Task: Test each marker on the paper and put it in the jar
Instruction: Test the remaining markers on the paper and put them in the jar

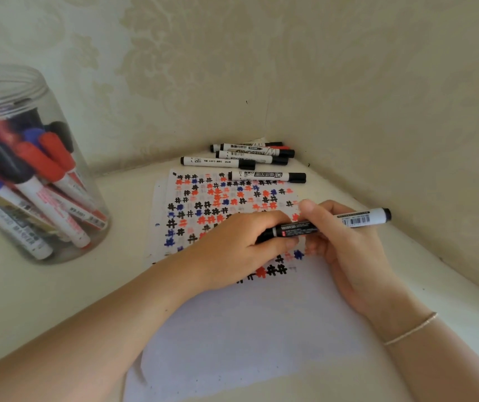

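Far left, the clear plastic jar (29, 169) leans on the pale surface (110, 285), packed w/ red, blue & black markers. Mid-frame, the white paper (232, 329) carries rows of hash marks. Left hand (241, 250) curls round the black cap end of the white-barrelled marker (319, 224) – right hand (345, 245) pinches the barrel. Probably light, stiff, smooth; best gripped mid-barrel. Spare markers (249, 158) lie beyond.

A pale cream bench (58, 285) fits into a corner where two walls (348, 82) with faint damask-patterned wallpaper meet.
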The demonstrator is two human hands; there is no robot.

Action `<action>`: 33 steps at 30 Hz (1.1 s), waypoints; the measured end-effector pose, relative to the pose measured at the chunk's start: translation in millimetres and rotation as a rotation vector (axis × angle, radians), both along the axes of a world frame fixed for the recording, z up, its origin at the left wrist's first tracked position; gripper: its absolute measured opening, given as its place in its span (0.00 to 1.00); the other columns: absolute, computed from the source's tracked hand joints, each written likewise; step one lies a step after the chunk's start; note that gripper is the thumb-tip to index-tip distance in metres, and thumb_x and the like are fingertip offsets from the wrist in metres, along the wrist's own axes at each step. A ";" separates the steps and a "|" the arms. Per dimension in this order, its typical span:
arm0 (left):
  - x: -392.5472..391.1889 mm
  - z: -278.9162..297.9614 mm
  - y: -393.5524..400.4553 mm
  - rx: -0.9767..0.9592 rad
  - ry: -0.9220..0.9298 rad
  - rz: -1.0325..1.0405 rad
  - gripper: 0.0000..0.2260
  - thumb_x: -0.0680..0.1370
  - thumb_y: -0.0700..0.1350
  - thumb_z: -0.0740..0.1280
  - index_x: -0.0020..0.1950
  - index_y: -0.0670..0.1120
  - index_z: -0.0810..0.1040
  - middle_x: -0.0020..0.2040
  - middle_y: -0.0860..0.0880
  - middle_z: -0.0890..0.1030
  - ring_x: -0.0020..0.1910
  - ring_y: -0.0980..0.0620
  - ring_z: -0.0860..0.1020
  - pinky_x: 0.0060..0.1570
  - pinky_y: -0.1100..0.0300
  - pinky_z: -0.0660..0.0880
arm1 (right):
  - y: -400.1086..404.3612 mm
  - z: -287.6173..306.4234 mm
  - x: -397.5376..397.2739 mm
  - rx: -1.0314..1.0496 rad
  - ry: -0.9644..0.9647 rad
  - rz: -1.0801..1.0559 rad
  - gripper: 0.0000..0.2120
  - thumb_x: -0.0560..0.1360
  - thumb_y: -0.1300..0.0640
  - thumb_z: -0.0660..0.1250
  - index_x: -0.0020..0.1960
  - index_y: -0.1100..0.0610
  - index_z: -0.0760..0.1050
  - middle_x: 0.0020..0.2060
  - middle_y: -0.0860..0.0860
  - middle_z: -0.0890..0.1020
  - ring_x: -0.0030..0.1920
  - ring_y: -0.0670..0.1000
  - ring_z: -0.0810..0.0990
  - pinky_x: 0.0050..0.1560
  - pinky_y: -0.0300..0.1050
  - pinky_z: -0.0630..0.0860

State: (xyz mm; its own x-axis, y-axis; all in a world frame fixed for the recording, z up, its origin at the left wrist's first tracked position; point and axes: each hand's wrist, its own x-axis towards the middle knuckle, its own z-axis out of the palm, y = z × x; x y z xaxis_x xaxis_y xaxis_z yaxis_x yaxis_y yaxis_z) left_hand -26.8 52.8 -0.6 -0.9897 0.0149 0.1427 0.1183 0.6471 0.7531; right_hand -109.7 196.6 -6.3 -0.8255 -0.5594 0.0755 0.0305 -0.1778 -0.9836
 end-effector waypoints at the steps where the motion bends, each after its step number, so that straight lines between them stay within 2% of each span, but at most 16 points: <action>1: 0.0 0.6 0.0 0.032 -0.005 0.012 0.07 0.80 0.46 0.63 0.54 0.45 0.78 0.33 0.54 0.76 0.27 0.61 0.72 0.28 0.68 0.66 | 0.9 0.8 -0.2 -0.061 -0.064 -0.028 0.16 0.66 0.42 0.72 0.31 0.54 0.78 0.29 0.52 0.76 0.26 0.48 0.70 0.28 0.40 0.68; 2: -0.3 1.0 -0.3 0.048 -0.008 0.028 0.06 0.80 0.45 0.63 0.53 0.45 0.78 0.31 0.55 0.74 0.26 0.61 0.70 0.27 0.69 0.65 | 2.6 2.1 -1.2 -0.151 -0.172 -0.092 0.18 0.69 0.42 0.68 0.30 0.55 0.77 0.28 0.51 0.76 0.25 0.49 0.68 0.26 0.40 0.67; 4: -0.9 0.2 -1.6 0.048 -0.016 0.061 0.04 0.80 0.43 0.64 0.48 0.46 0.78 0.28 0.57 0.72 0.24 0.61 0.68 0.25 0.70 0.63 | 4.0 2.7 -4.6 -0.280 -0.310 -0.276 0.20 0.76 0.48 0.64 0.29 0.56 0.72 0.25 0.51 0.70 0.21 0.49 0.63 0.22 0.39 0.61; 5: -1.1 -0.4 -2.5 0.051 -0.018 0.079 0.05 0.79 0.42 0.64 0.45 0.48 0.78 0.27 0.57 0.71 0.23 0.61 0.68 0.25 0.70 0.62 | 3.3 1.2 -4.6 -0.249 -0.252 -0.340 0.19 0.78 0.51 0.63 0.29 0.56 0.68 0.24 0.51 0.66 0.21 0.49 0.61 0.21 0.38 0.58; 7: -1.3 -1.2 -4.7 0.080 -0.013 0.123 0.07 0.78 0.41 0.65 0.41 0.46 0.78 0.25 0.58 0.70 0.23 0.60 0.66 0.24 0.70 0.61 | -2.1 -3.5 -1.8 -0.098 0.011 -0.400 0.19 0.79 0.55 0.61 0.31 0.56 0.60 0.23 0.48 0.61 0.22 0.49 0.58 0.22 0.39 0.54; 9: -0.8 -1.2 -3.8 0.126 0.048 0.172 0.07 0.75 0.42 0.66 0.38 0.42 0.80 0.23 0.57 0.69 0.23 0.59 0.66 0.23 0.69 0.61 | -6.3 -6.3 2.1 0.021 0.229 -0.424 0.20 0.78 0.54 0.60 0.31 0.58 0.57 0.23 0.46 0.58 0.26 0.52 0.57 0.26 0.45 0.54; 11: 0.3 -0.4 2.3 0.162 0.148 0.228 0.12 0.73 0.46 0.65 0.33 0.40 0.79 0.22 0.56 0.68 0.23 0.58 0.65 0.25 0.69 0.62 | -7.9 -5.5 4.3 0.065 0.292 -0.455 0.18 0.74 0.53 0.59 0.32 0.61 0.57 0.24 0.48 0.57 0.30 0.59 0.56 0.29 0.50 0.54; 14: -0.2 -0.6 10.3 0.221 0.234 0.364 0.25 0.78 0.51 0.65 0.24 0.39 0.73 0.18 0.55 0.65 0.20 0.57 0.65 0.33 0.74 0.66 | -8.4 -2.6 10.7 0.039 0.312 -0.445 0.18 0.73 0.56 0.59 0.29 0.61 0.55 0.25 0.53 0.54 0.30 0.63 0.55 0.29 0.51 0.53; 17: -0.5 -2.1 9.8 0.225 0.258 0.456 0.25 0.78 0.52 0.64 0.24 0.39 0.74 0.18 0.50 0.70 0.19 0.57 0.68 0.36 0.76 0.67 | -10.3 -1.6 17.4 0.008 0.317 -0.360 0.23 0.76 0.59 0.61 0.25 0.52 0.58 0.22 0.44 0.56 0.26 0.52 0.54 0.27 0.43 0.53; 19: -1.3 -4.1 7.4 0.227 0.260 0.467 0.25 0.78 0.52 0.64 0.25 0.39 0.74 0.20 0.47 0.72 0.19 0.57 0.68 0.36 0.74 0.69 | -11.0 -1.9 17.9 0.036 0.306 -0.326 0.26 0.79 0.62 0.61 0.24 0.50 0.59 0.21 0.42 0.56 0.26 0.49 0.54 0.26 0.39 0.54; 21: -4.6 -5.5 4.1 0.199 0.252 0.482 0.25 0.78 0.52 0.65 0.25 0.38 0.73 0.20 0.46 0.71 0.19 0.57 0.67 0.34 0.74 0.68 | -12.4 -1.5 16.4 0.085 0.311 -0.318 0.24 0.79 0.61 0.61 0.26 0.52 0.58 0.21 0.45 0.56 0.26 0.49 0.54 0.25 0.39 0.54; 24: -9.5 -5.8 -1.8 0.120 0.234 0.495 0.25 0.78 0.52 0.65 0.23 0.42 0.70 0.18 0.52 0.65 0.19 0.56 0.64 0.30 0.71 0.66 | -13.8 -2.6 13.4 0.200 0.318 -0.306 0.23 0.79 0.58 0.61 0.28 0.57 0.57 0.24 0.53 0.58 0.26 0.49 0.55 0.26 0.41 0.55; 26: -6.9 -1.5 -2.7 0.088 0.230 0.508 0.24 0.78 0.52 0.65 0.26 0.41 0.72 0.20 0.53 0.67 0.21 0.56 0.65 0.29 0.67 0.67 | -14.1 2.2 13.9 0.258 0.287 -0.279 0.23 0.80 0.57 0.60 0.28 0.59 0.58 0.25 0.54 0.58 0.26 0.50 0.55 0.26 0.41 0.54; 28: -1.3 10.1 -4.8 0.098 0.248 0.551 0.19 0.77 0.52 0.65 0.31 0.43 0.77 0.23 0.51 0.72 0.23 0.54 0.71 0.30 0.64 0.70 | -17.8 14.7 12.4 0.257 0.232 -0.259 0.23 0.80 0.57 0.60 0.27 0.57 0.58 0.24 0.53 0.57 0.25 0.49 0.53 0.24 0.40 0.53; 30: 5.8 30.1 -9.0 0.254 0.274 0.595 0.11 0.77 0.49 0.67 0.39 0.44 0.80 0.28 0.49 0.78 0.26 0.54 0.76 0.27 0.67 0.70 | -27.2 35.2 8.4 0.203 0.184 -0.256 0.23 0.79 0.60 0.59 0.27 0.54 0.56 0.22 0.50 0.56 0.25 0.49 0.53 0.26 0.40 0.51; 33: 16.5 71.9 -15.0 0.767 0.341 0.585 0.07 0.77 0.46 0.68 0.46 0.42 0.77 0.35 0.46 0.83 0.29 0.54 0.80 0.24 0.67 0.71 | -55.4 69.8 2.1 0.048 0.052 -0.225 0.18 0.77 0.60 0.58 0.30 0.53 0.59 0.23 0.49 0.57 0.25 0.48 0.54 0.29 0.45 0.50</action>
